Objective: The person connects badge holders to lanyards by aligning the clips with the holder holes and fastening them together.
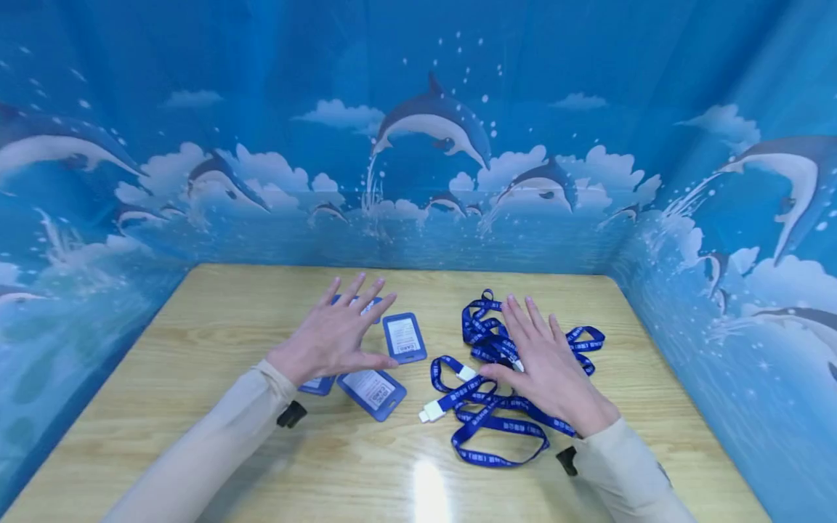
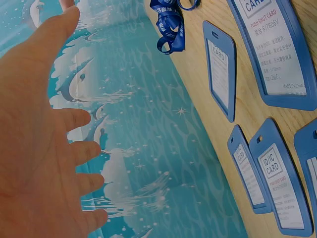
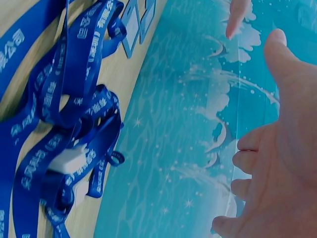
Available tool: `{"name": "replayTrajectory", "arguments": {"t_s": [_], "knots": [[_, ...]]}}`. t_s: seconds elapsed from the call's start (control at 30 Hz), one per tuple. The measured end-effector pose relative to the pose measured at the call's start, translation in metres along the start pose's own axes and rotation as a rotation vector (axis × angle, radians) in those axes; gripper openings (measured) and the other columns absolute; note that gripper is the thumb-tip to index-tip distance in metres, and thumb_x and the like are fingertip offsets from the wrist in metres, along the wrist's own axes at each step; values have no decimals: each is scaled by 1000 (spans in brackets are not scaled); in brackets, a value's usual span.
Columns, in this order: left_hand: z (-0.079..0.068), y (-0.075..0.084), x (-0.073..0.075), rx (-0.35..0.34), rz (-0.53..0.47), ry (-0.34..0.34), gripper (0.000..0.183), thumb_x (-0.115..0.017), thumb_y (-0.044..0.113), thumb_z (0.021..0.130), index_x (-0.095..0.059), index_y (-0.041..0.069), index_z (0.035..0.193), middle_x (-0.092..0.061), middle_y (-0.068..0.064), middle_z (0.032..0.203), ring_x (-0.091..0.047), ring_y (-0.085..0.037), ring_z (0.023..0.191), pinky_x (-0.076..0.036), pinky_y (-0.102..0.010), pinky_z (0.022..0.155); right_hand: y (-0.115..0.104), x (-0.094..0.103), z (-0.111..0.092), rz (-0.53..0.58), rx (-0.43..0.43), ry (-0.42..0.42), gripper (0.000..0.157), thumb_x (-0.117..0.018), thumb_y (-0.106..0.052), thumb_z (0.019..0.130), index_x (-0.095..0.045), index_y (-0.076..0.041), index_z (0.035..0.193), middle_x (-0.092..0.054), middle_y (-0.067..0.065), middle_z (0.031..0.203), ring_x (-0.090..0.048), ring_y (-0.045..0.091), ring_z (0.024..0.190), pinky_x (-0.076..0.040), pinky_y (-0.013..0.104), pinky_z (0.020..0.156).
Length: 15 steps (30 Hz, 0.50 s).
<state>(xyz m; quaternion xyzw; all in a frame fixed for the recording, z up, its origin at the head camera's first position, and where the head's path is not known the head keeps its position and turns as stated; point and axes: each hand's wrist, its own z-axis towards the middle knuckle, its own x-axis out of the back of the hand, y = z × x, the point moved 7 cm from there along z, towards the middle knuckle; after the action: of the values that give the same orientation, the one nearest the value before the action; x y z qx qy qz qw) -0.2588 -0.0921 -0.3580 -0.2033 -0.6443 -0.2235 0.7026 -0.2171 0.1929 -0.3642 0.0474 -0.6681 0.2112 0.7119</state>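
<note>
My left hand (image 1: 336, 338) is spread with straight fingers above several blue card holders, holding nothing. One card holder (image 1: 404, 338) lies just right of its fingers, another (image 1: 373, 392) below its thumb, and others are partly hidden beneath the hand. In the left wrist view the card holders (image 2: 280, 183) show white printed inserts. My right hand (image 1: 549, 363), fingers also straight and spread, hovers over a loose pile of blue lanyards (image 1: 484, 418) with white printing. White plastic clips (image 1: 432, 412) join the lanyard ends; part of the pile is hidden under this hand.
Both groups lie on a light wood-grain table (image 1: 216, 327). A blue curtain (image 1: 314, 65) printed with dolphins and clouds stands along the table's back and both sides. Dark wrist-camera pieces (image 1: 291, 414) hang below the sleeves.
</note>
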Motion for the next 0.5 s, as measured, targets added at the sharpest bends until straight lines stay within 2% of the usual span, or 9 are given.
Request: {"name": "replayTrajectory", "arguments": {"t_s": [0.2, 0.33, 0.43, 0.5], "knots": [[4, -1, -2, 0, -4, -12, 104, -39, 88, 84, -21, 22, 162, -12, -10, 169, -9, -38, 156, -3, -61, 127, 14, 7, -3, 52, -28, 30, 94, -51, -62, 98, -8, -9, 162, -4, 13, 170, 1, 38, 156, -7, 66, 124], [6, -2, 0, 5, -11, -13, 105, -36, 89, 84, -19, 22, 163, -9, -9, 169, -9, -37, 156, -8, -60, 127, 25, 17, -6, 91, -37, 141, 74, -55, -47, 102, -32, -3, 157, -31, 23, 162, -28, 47, 149, -27, 67, 118], [7, -5, 3, 16, -11, 10, 103, -40, 86, 85, -19, 21, 162, -10, -9, 169, -11, -37, 156, -12, -60, 126, 31, 23, -5, 107, -42, 240, 55, -62, -31, 102, -50, 0, 145, -55, 26, 143, -54, 46, 127, -47, 64, 103], [6, -7, 5, 23, -21, 17, 102, -45, 83, 86, -20, 21, 162, -10, -9, 169, -11, -37, 156, -13, -60, 126, 36, 25, -3, 113, -58, 274, 47, -65, -24, 100, -56, 2, 139, -63, 26, 131, -63, 43, 113, -56, 59, 91]]}}
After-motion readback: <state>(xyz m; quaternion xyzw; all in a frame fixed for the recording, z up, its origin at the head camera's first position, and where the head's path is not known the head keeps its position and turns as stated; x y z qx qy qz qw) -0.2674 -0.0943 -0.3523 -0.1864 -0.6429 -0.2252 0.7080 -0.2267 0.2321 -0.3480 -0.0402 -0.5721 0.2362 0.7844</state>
